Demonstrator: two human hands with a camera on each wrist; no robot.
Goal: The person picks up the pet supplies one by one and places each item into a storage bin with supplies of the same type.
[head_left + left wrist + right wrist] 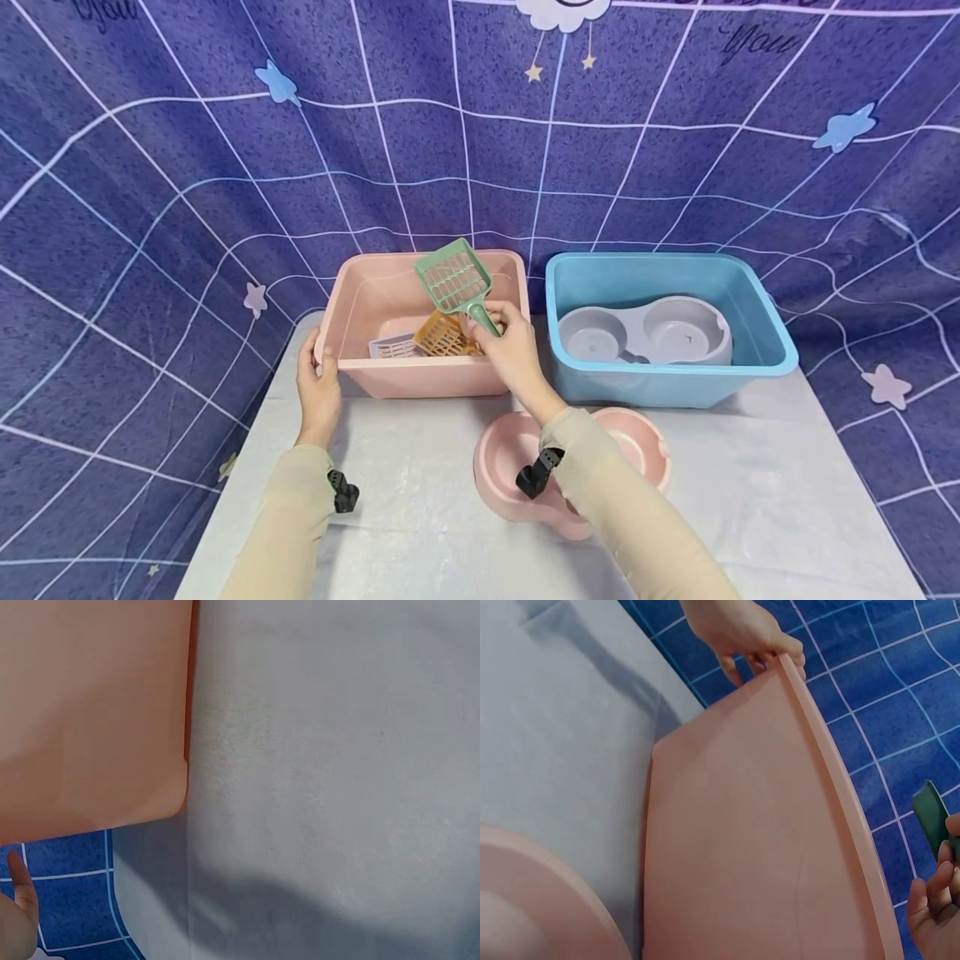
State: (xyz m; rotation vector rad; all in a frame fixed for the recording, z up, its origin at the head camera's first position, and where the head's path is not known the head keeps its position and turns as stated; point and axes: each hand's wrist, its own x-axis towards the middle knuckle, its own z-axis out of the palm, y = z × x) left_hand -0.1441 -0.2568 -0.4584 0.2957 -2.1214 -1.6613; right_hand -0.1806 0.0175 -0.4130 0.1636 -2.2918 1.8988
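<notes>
Above the pink litter box (427, 379), my right hand (513, 342) holds a green slotted litter scoop (453, 271) by its handle, the slotted head tilted up and away. Only part of that scoop (930, 814) and some fingers show in the right wrist view. My left hand (318, 400) grips the box's rim at its left front corner, seen too in the right wrist view, where the hand (739, 634) curls over the edge. Inside the box lie an orange-yellow scoop (435, 333) and a whitish scoop (393, 347), both partly hidden by the front wall.
Right of the pink box stands a blue litter box (637, 387) with a grey double pet bowl (636, 321) in it. A pink double bowl (498, 492) sits on the table (405, 500) under my right forearm. A patterned purple-blue cloth (420, 150) hangs behind.
</notes>
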